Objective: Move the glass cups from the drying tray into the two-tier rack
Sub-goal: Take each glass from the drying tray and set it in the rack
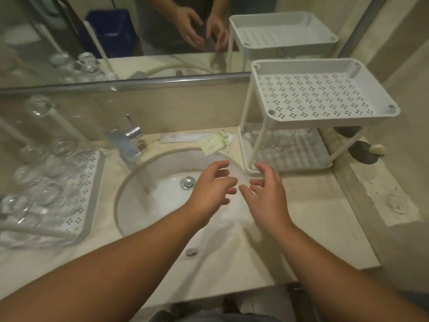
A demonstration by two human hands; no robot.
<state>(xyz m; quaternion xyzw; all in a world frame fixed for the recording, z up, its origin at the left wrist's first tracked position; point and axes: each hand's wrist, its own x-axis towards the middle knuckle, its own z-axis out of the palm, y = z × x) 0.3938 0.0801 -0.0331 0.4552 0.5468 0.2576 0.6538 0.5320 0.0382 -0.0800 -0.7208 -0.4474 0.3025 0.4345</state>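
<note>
Head view: left hand [212, 185] and right hand [267, 189] hover over the sink [144, 205], fingers spread, holding nothing. Glass cups [34, 180] sit in the drying tray [90, 182], left; two-tier rack [320, 108] stands right.

Showing white with a clover-dot hole pattern: two-tier rack [325, 96] and drying tray [79, 182]. Gleaming clear and colourless: glass cups [34, 177]. Lying cream-beige with faint veining: counter [325, 217]. Shining white: sink [162, 194]. Glinting chrome: tap [127, 140]. Sitting pale yellow: packet [214, 142]. Resting dark grey: stone [362, 152].
</note>
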